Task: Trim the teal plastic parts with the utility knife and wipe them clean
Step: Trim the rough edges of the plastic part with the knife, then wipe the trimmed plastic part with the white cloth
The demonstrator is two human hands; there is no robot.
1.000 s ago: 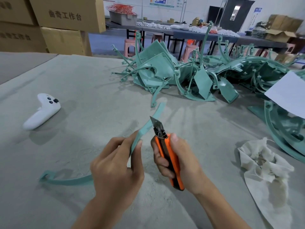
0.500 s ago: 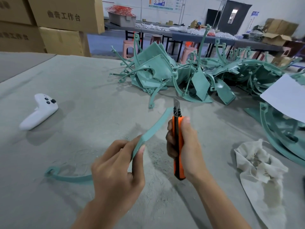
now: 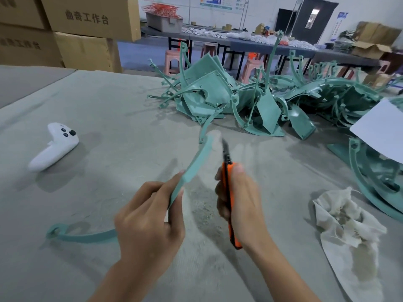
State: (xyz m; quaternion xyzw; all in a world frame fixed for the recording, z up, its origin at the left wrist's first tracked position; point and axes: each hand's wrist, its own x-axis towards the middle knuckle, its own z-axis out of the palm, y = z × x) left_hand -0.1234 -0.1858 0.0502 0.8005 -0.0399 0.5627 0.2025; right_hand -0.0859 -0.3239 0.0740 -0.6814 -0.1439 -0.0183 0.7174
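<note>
My left hand [image 3: 148, 216] pinches a long curved teal plastic strip [image 3: 196, 162] near its middle. One end of the strip rises toward the pile and the other rests on the table at the left. My right hand [image 3: 242, 203] grips an orange utility knife [image 3: 229, 192] upright, blade out. The blade tip stands just right of the strip's raised end, a small gap between them. A large pile of teal plastic parts [image 3: 218, 99] lies at the back of the table. A crumpled white cloth [image 3: 349, 227] lies to the right.
A white game controller [image 3: 56, 147] lies on the grey felt table [image 3: 109, 110] at the left. More teal parts [image 3: 375, 177] and a white sheet [image 3: 383, 127] crowd the right edge. Cardboard boxes [image 3: 87, 25] stack at the back left.
The knife has travelled up along the strip from near my left fingers to beside its far end and turned upright. My left hand kept its hold on the strip.
</note>
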